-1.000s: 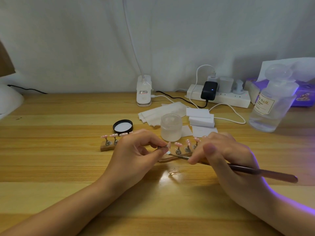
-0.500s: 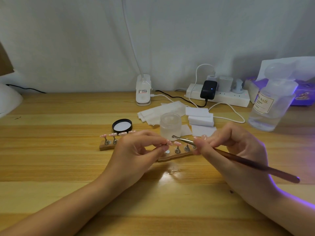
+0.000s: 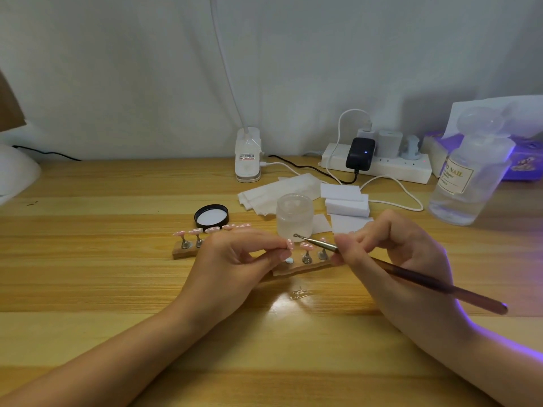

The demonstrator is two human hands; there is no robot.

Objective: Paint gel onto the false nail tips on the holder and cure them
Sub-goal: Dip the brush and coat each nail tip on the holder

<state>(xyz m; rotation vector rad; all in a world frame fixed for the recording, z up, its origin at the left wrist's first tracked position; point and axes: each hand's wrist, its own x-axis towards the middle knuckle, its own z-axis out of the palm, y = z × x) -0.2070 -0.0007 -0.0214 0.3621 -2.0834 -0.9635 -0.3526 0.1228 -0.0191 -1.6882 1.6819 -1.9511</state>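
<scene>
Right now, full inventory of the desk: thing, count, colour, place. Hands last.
nail holder: 2 visible sections, wood, desk centre, partly behind hands
nail tips: several, pink, on metal stands on holder
gel jar: 1, frosted clear, open, behind holder
jar lid: 1, black, left of jar
white pads: stack, right of jar
wipes: few, white, behind jar
power strip: 1, white, back right
black adapter: 1, plugged into strip
clip lamp base: 1, white, back centre
liquid bottle: 1, clear, far right
brush: 1, dark handle, in right hand
left hand: pinching one pink nail tip
right hand: holding brush
</scene>
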